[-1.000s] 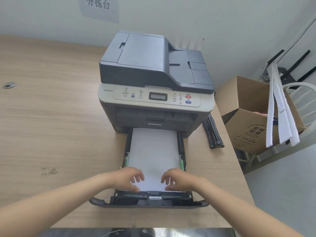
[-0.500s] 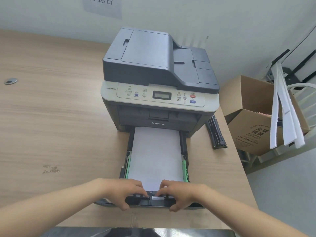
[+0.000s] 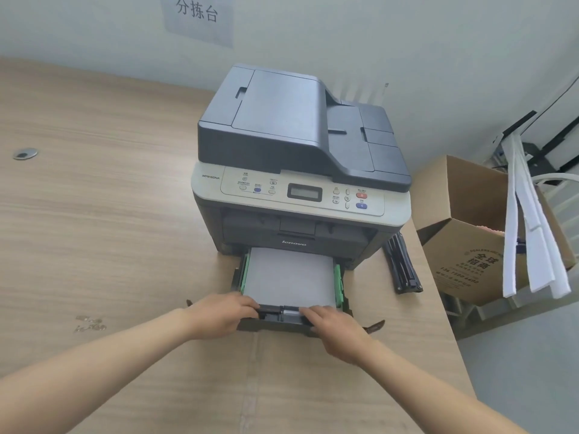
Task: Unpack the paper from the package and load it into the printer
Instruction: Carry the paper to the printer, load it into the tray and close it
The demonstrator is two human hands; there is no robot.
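Observation:
A grey printer [image 3: 300, 158] stands on the wooden desk [image 3: 94, 214] against the wall. Its black paper tray [image 3: 279, 322] sticks partly out of the front at the bottom. A stack of white paper [image 3: 291, 277] lies flat in the tray between green side guides. My left hand [image 3: 219, 314] grips the tray's front edge at the left, fingers over the rim. My right hand [image 3: 335, 327] grips the same edge at the right. The tray's front panel is largely hidden under both hands.
A black folded object [image 3: 402, 264] lies on the desk right of the printer. An open cardboard box [image 3: 470, 245] with white foam strips [image 3: 529, 233] stands off the desk's right edge. A metal cable grommet [image 3: 25, 153] sits at the desk's far left.
My hands moved from the paper's near end to the tray's front edge. The tray has slid further into the printer, so less paper shows.

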